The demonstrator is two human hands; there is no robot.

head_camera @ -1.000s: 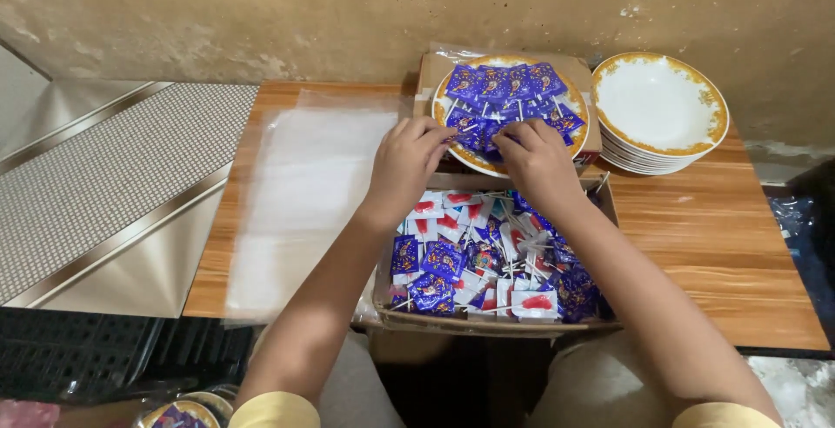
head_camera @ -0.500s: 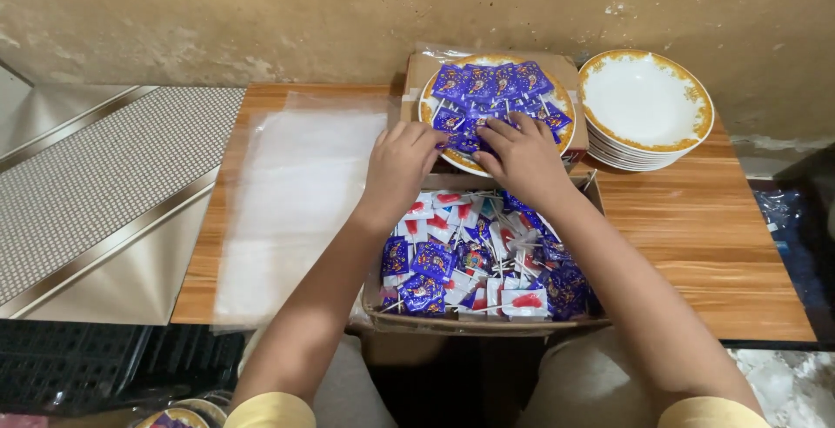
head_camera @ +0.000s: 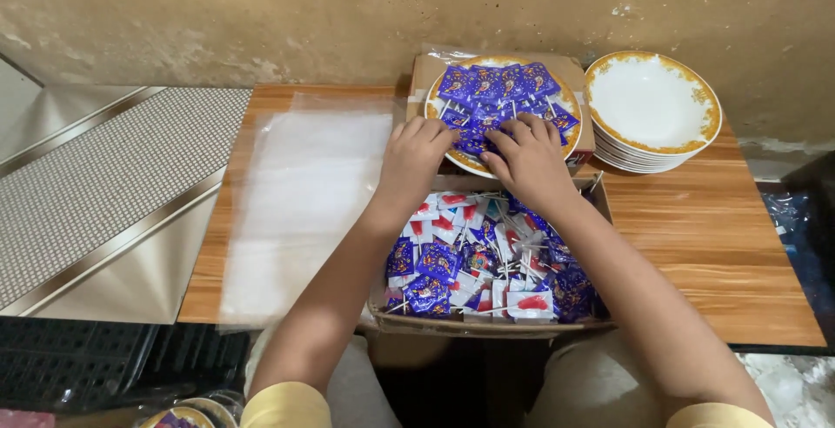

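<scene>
Both hands rest on the blue wrapped lollipops (head_camera: pixel 500 89) heaped on a gold-rimmed plate (head_camera: pixel 570 102) at the counter's (head_camera: pixel 696 237) far edge. Left hand (head_camera: pixel 416 157): fingers curled over the pile's near side. Right hand (head_camera: pixel 528 160): fingers spread across it; any pinch is hidden. Below them, a cardboard box (head_camera: pixel 487 324) of lollipops; right, stacked plates (head_camera: pixel 652 106); left, clear plastic sheets (head_camera: pixel 304 202).

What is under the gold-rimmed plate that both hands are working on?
The plate, filled with blue-wrapped lollipops, sits on a closed cardboard box. The box top beneath it is covered. The left hand and right hand hide its near rim.
</scene>
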